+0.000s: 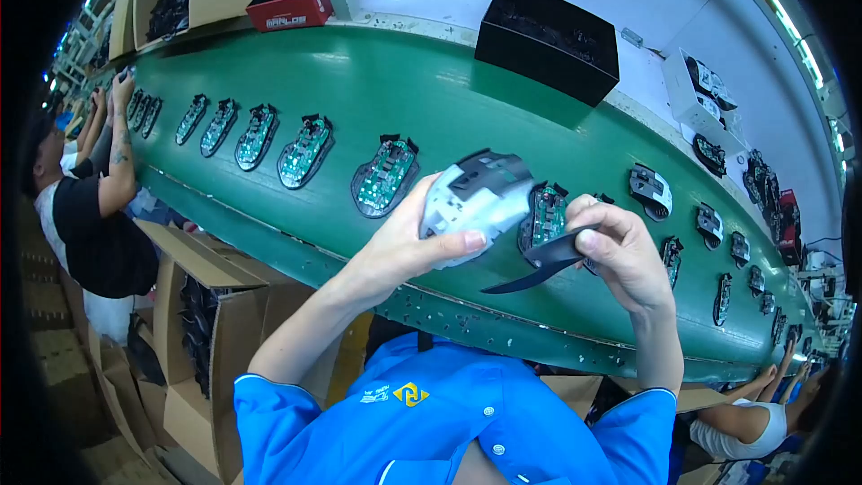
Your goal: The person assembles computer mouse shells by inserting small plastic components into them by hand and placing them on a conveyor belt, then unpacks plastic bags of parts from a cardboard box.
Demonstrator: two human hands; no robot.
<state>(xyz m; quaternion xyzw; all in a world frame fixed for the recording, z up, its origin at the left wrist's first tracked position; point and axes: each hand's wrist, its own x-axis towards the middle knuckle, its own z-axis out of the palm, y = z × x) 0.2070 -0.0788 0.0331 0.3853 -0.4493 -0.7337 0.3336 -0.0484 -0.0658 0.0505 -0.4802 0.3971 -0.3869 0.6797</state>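
Note:
Gripped in my left hand [400, 238] is a computer mouse shell [476, 202], patterned in white, grey and black, held above the green belt. My right hand [620, 247] pinches a thin, curved black plastic side piece [539, 268] between thumb and fingers. The piece is close to the shell but apart from it. Behind and between my hands lies a mouse base with a green circuit board [548, 216], partly hidden by the shell and my right hand. Another open mouse base [386, 175] rests just left of the shell.
The green conveyor belt [404, 72] carries several more mouse bases [305, 151] and covered mice [650, 191]. A black box [548, 40] of dark parts stands at its far edge. Cardboard boxes [193, 413] stand at the near left. Co-workers [99, 207] sit along both sides.

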